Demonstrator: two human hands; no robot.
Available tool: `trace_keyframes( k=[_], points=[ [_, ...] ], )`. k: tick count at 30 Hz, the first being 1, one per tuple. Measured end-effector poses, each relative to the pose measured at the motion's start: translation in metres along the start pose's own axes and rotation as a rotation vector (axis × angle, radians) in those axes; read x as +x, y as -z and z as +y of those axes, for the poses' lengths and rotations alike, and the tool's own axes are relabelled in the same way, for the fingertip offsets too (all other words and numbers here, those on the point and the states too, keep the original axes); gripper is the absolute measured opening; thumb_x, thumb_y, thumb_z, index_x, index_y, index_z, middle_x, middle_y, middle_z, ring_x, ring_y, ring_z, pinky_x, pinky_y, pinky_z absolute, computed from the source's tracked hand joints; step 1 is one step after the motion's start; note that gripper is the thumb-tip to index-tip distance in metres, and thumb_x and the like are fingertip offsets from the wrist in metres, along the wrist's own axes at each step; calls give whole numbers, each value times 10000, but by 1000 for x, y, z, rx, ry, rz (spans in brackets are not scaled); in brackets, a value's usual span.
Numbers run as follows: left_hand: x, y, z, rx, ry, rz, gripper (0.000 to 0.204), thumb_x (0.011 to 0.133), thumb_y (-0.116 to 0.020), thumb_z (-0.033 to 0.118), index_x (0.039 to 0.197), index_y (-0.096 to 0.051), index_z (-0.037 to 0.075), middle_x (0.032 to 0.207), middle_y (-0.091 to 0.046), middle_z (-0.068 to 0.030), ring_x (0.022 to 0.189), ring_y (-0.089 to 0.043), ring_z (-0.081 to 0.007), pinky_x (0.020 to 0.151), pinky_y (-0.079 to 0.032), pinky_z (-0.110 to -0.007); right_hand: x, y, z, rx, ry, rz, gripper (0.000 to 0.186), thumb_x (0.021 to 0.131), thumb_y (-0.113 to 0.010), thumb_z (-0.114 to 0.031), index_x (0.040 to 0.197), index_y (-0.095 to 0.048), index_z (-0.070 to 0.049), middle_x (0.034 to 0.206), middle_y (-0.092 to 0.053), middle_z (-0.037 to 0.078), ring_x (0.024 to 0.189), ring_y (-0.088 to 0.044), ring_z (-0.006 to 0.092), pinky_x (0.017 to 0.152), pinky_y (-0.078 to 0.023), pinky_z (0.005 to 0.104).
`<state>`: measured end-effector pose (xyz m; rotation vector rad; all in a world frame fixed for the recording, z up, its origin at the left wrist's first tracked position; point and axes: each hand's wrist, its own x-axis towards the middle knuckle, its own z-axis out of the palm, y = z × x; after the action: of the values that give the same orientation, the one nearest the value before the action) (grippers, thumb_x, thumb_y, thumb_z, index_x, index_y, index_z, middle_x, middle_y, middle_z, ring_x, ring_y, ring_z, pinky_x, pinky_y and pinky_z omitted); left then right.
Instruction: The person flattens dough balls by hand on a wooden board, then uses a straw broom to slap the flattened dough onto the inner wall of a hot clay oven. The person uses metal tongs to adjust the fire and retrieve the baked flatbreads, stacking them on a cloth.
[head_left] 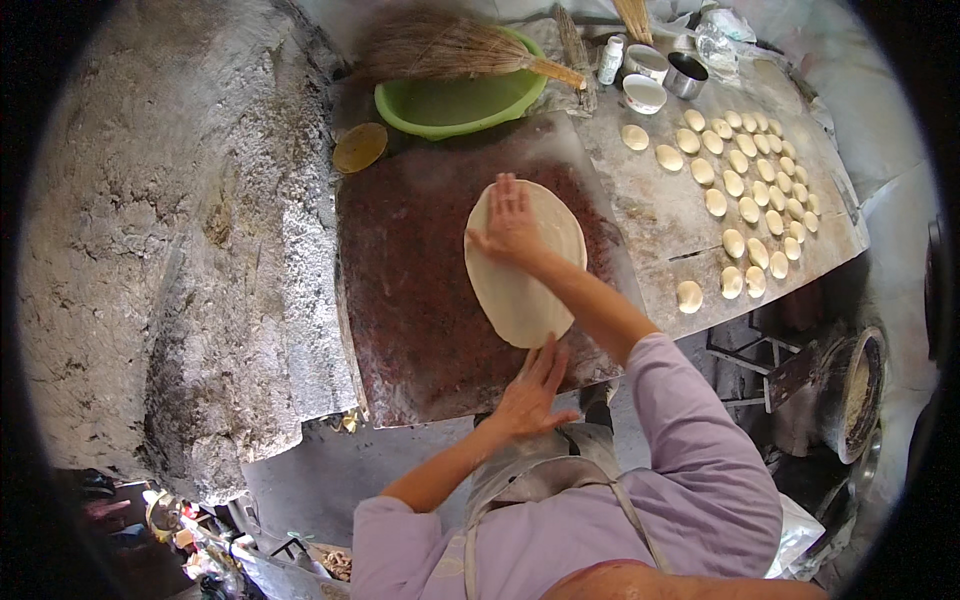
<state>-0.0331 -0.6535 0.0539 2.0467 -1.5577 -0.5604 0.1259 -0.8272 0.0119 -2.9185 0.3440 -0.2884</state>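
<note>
A flat oval sheet of dough [530, 300] lies on the dark red-brown slab [400, 330] in front of me. My right hand [508, 222] rests flat on the dough's far left part, fingers stretched out and pointing away from me. At the sheet's near edge is my left hand [530, 398], its fingers extended and thumb apart; the fingertips reach the rim of the dough. Neither hand grips anything. The dough's surface under my right palm is hidden.
Many round dough pieces [748, 210] sit on the board [650, 230] at the right. Behind the slab stand a green basin [440, 131] with a straw broom [440, 50] across it, a white bowl [644, 95] and a metal cup [687, 75]. A rough crusted surface [200, 230] borders the left.
</note>
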Motion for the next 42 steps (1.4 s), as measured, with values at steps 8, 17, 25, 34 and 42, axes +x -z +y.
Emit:
trace_keyframes(
  k=[8,17,25,34,42],
  points=[
    [30,52,-45,107,305,301,999,745,-428,632,1335,-18,-61,1387,-43,-273,1289,-24,-419,1034,-3,-501,-122,29,-30,65,481,-63,725,801,-391,-488,1295,-282,31,1366,-250,191,1281,-159,373,1043,-88,482],
    [140,19,-88,346,-177,239,932,736,-505,557,1330,-130,-56,1391,-109,-244,1297,-91,-373,1065,-48,-421,-244,91,11,537,438,-165,642,851,-374,-443,1276,-315,36,1350,-260,217,1282,-194,341,1044,-147,449],
    [49,17,-33,281,349,165,1048,717,-508,619,1329,-22,-79,1383,-44,-286,1294,-22,-409,1048,-20,-472,-291,103,50,556,136,0,639,859,-357,-452,1276,-317,30,1355,-243,225,1259,-217,400,1017,-216,471],
    [214,36,-97,223,314,263,1080,687,-481,682,1349,1,-23,1355,-32,-339,1286,2,-427,1040,26,-475,-294,106,49,622,93,28,557,824,-493,-280,1262,-340,28,1340,-275,221,1248,-255,385,1003,-266,431],
    [121,35,-71,304,-442,-223,888,750,-459,602,1358,-133,43,1371,-121,-283,1286,-98,-407,1054,-60,-460,-223,92,74,782,-305,348,213,762,-578,-92,963,-571,-24,973,-569,163,872,-549,323,748,-442,362]
  ],
)
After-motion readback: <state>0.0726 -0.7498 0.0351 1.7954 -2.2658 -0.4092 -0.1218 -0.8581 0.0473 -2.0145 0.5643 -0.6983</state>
